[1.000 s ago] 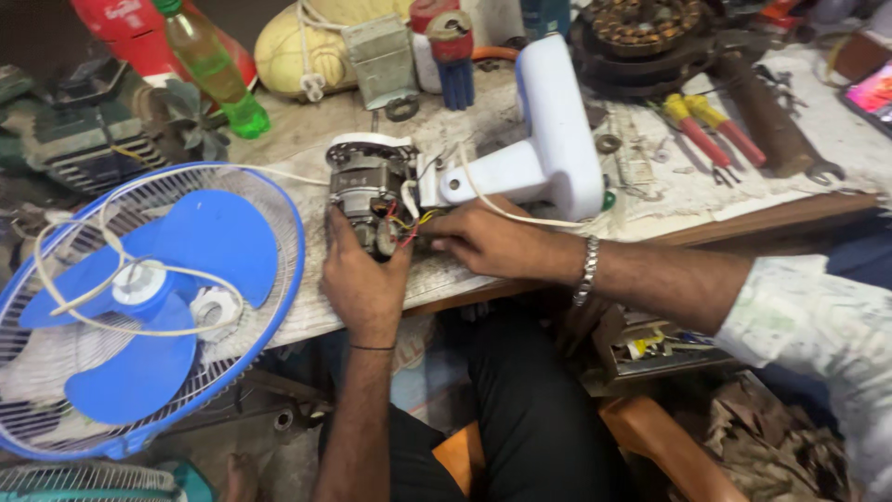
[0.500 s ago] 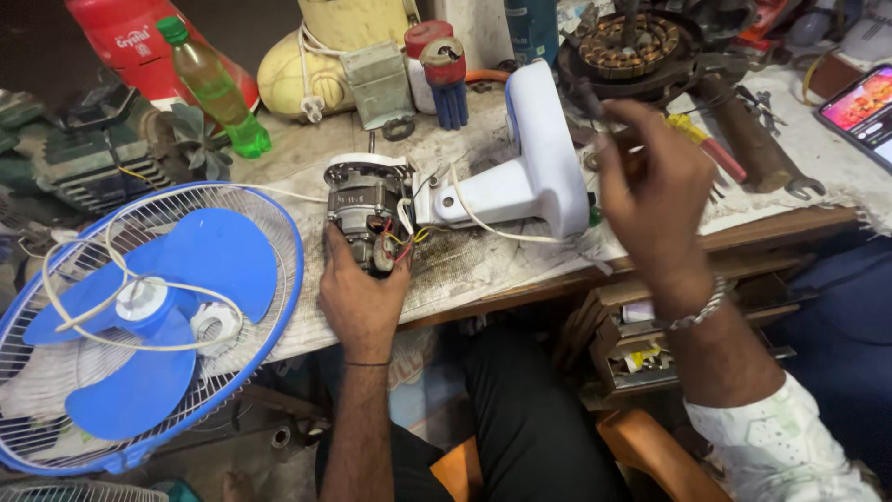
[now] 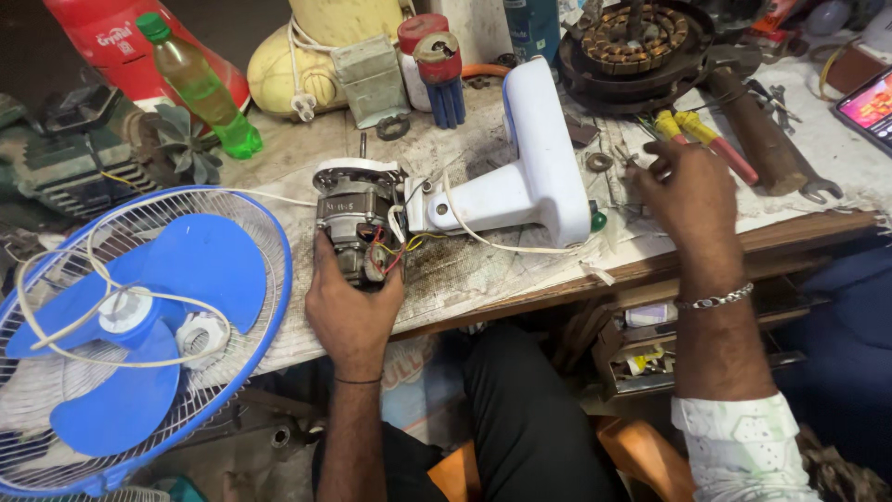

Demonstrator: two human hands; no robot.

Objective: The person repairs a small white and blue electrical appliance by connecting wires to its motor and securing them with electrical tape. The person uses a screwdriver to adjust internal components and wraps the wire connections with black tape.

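My left hand [image 3: 351, 307] grips the bare fan motor [image 3: 351, 218] from below, near its red and yellow wires. The motor lies on the workbench [image 3: 465, 270], joined to a white plastic fan neck and base [image 3: 530, 177]. My right hand [image 3: 686, 200] hovers over the bench to the right of the white base, fingers curled over small washers and bits [image 3: 604, 160]; whether it pinches anything I cannot tell. Yellow-and-red handled pliers [image 3: 701, 138] lie just beyond its fingers.
A blue fan blade in a wire guard [image 3: 139, 325] leans at the left. A green bottle [image 3: 200, 84], a yellowish tank [image 3: 288, 56], a motor stator [image 3: 641, 42], a wooden handle [image 3: 757, 139], a spanner and a lit phone [image 3: 869, 102] crowd the bench's back and right.
My right hand left the motor wires, rose to the right, and now has come down over the small parts beside the white base. The left hand stayed on the motor.
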